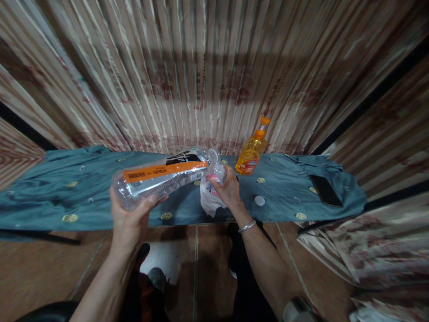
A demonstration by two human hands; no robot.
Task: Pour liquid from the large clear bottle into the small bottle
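Observation:
My left hand (134, 210) is wrapped round the base of a large clear bottle (161, 176) with an orange and silver label. The bottle is tilted nearly flat, its mouth pointing right. My right hand (229, 188) grips a small clear bottle (218, 172) with a pink label, upright or slightly tilted. The two bottle mouths meet or nearly touch. White crumpled tissue or plastic (209, 201) hangs below the small bottle. Whether liquid is flowing cannot be made out.
An orange pump bottle (250, 154) stands behind and right of my right hand. A white cap (259, 200) and a black phone (325, 190) lie on the teal cloth (90, 188) over the narrow table. Striped curtains (201, 67) hang behind; black poles flank both sides.

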